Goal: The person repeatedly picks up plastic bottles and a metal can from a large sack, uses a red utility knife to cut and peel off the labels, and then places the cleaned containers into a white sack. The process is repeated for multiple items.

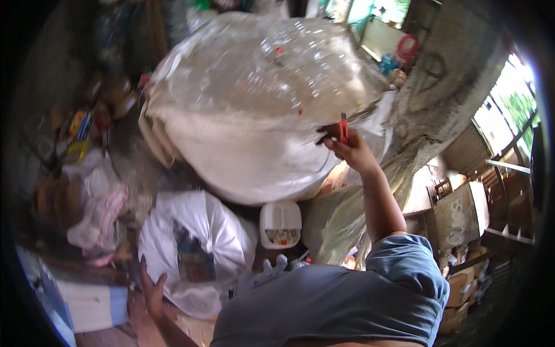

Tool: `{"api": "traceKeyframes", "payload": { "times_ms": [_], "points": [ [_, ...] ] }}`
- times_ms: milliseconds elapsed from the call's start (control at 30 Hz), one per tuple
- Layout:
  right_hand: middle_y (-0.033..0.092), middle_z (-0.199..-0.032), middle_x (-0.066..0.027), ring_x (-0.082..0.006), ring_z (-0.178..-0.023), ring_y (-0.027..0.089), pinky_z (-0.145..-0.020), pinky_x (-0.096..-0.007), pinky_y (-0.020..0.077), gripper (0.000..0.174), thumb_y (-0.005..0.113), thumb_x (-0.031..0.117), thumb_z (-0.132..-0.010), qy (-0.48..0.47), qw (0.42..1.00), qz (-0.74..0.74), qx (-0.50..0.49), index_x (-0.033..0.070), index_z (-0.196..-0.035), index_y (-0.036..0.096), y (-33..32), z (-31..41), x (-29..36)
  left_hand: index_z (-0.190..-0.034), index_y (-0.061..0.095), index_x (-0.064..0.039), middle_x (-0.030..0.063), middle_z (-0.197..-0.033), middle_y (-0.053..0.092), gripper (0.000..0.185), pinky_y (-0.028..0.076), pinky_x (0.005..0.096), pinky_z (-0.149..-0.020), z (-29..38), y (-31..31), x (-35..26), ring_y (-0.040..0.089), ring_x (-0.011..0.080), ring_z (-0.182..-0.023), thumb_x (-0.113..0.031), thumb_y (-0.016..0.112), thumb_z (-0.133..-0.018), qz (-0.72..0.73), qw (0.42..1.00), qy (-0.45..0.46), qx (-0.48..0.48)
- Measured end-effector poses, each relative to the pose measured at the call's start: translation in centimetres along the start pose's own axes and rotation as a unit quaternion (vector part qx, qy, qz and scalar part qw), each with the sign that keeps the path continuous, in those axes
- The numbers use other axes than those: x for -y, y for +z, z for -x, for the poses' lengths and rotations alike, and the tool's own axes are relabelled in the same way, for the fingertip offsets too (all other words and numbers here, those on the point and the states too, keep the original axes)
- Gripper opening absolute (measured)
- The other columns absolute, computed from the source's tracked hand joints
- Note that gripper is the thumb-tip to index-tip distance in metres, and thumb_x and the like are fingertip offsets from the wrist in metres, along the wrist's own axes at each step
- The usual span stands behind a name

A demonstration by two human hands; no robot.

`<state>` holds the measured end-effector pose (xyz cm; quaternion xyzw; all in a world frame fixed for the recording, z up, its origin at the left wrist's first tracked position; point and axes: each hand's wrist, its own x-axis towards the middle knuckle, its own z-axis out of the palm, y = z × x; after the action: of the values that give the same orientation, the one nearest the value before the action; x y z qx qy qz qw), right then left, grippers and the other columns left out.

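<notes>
My right hand (347,145) is raised at the near right edge of a large white woven sack (260,152) full of clear plastic bottles (243,73). In it is a red-and-black utility knife (344,129), and something dark shows at the fingertips. My left hand (151,282) is low at the left with its fingers spread, beside a smaller white sack (225,230) with an open mouth. Whether its fingertips touch that sack, I cannot tell. Dark contents (195,258), blurred, lie inside the smaller sack.
A white plastic container (280,223) with small pieces in it stands between the sacks. Crumpled plastic bags (97,204) and mixed waste lie at the left. A big filled sack (446,78) leans at the right, above cardboard boxes (461,286).
</notes>
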<state>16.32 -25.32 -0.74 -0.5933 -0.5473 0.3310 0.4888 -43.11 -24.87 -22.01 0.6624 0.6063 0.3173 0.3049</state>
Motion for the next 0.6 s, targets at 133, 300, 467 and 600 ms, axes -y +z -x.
{"api": "traceKeyframes", "payload": {
  "times_ms": [133, 300, 467, 600],
  "points": [
    [0.056, -0.072, 0.0016, -0.0067, -0.069, 0.050, -0.063, -0.0232, 0.0403, 0.029, 0.058, 0.024, -0.090, 0.112, 0.974, 0.026, 0.195, 0.002, -0.108, 0.059, 4.3, 3.5, -5.3, -0.138, 0.033, -0.007, 0.0122, -0.138, 0.039, 0.061, 0.035, 0.0323, -0.098, -0.7, 5.6, 11.1, 0.039, 0.0235, -0.124, -0.012, 0.061, -0.084, 0.126, 0.986, -0.105, -0.005],
    [0.046, -0.060, 0.0043, -0.0049, -0.050, 0.038, -0.047, -0.0225, 0.0313, 0.034, 0.047, 0.035, -0.094, 0.312, 0.910, 0.049, 0.269, 0.004, -0.096, 0.061, 12.3, 7.5, -19.1, -0.134, 0.040, -0.017, 0.0037, -0.125, 0.050, 0.059, 0.037, 0.0439, -0.089, 0.6, 12.7, 19.7, 0.046, 0.0227, -0.114, -0.035, 0.061, -0.081, 0.221, 0.886, -0.406, 0.039],
    [0.048, -0.058, 0.0031, -0.0040, -0.049, 0.040, -0.045, -0.0213, 0.0320, 0.032, 0.045, 0.032, -0.095, 0.415, 0.869, 0.100, 0.252, 0.004, -0.093, 0.060, 15.7, 8.3, -23.2, -0.129, 0.044, -0.020, 0.0039, -0.124, 0.050, 0.053, 0.037, 0.0416, -0.087, 0.0, 22.1, 26.6, 0.045, 0.0232, -0.112, -0.037, 0.061, -0.081, 0.298, 0.778, -0.553, 0.019],
    [0.050, -0.058, 0.0003, -0.0058, -0.049, 0.045, -0.046, -0.0221, 0.0363, 0.031, 0.045, 0.029, -0.095, 0.467, 0.837, 0.116, 0.260, 0.003, -0.095, 0.060, 16.8, 10.5, -26.6, -0.126, 0.050, -0.012, 0.0065, -0.113, 0.060, 0.058, 0.044, 0.0345, -0.080, -3.2, 30.4, 32.5, 0.057, 0.0213, -0.101, -0.042, 0.065, -0.078, 0.248, 0.724, -0.640, -0.074]
  ]
}}
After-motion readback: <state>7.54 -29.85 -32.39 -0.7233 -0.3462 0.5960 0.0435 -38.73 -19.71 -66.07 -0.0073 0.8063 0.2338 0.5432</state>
